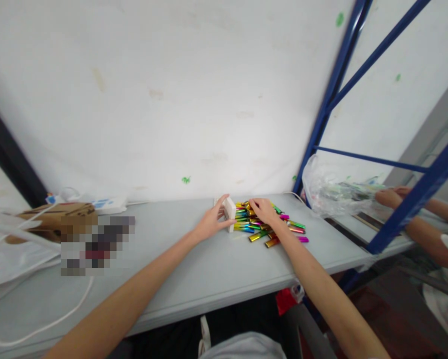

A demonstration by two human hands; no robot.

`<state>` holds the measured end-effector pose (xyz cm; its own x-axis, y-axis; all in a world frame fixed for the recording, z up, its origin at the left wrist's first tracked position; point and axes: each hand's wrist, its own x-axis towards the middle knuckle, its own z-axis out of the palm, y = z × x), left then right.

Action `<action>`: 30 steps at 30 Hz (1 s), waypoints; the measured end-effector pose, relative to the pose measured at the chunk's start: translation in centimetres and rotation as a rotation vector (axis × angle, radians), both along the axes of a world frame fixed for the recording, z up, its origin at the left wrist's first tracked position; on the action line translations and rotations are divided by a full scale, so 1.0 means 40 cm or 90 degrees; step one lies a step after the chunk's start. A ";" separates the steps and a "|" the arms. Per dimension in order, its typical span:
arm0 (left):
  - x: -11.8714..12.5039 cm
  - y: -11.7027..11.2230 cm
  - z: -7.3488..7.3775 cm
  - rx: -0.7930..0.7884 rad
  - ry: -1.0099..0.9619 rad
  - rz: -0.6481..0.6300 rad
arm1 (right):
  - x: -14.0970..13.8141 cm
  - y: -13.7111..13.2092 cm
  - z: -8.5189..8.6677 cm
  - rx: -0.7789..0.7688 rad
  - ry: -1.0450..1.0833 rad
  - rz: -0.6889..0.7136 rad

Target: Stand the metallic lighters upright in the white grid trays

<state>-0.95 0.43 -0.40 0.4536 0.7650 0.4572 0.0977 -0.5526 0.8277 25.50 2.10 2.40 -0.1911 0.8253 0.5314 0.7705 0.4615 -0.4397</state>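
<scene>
My left hand grips a small white block that stands on edge on the grey table, thumb at its near side and fingers around its far end. Several slim, shiny metallic sticks in gold, green, blue and pink lie with their narrow ends against the block's right face. Whether those ends sit inside it, I cannot tell. My right hand is bent over the pile, its fingertips closed on a gold stick. More loose sticks are fanned out below and right of this hand, partly hidden by the wrist.
A cardboard box, a white power strip and a white cable lie at the left, near a blurred patch. Blue metal posts rise at the right. Beyond them are a clear plastic bag and another person's arms.
</scene>
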 end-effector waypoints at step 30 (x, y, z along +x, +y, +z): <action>0.004 -0.008 0.002 0.023 -0.010 -0.023 | -0.130 -0.048 0.007 0.062 -0.390 0.084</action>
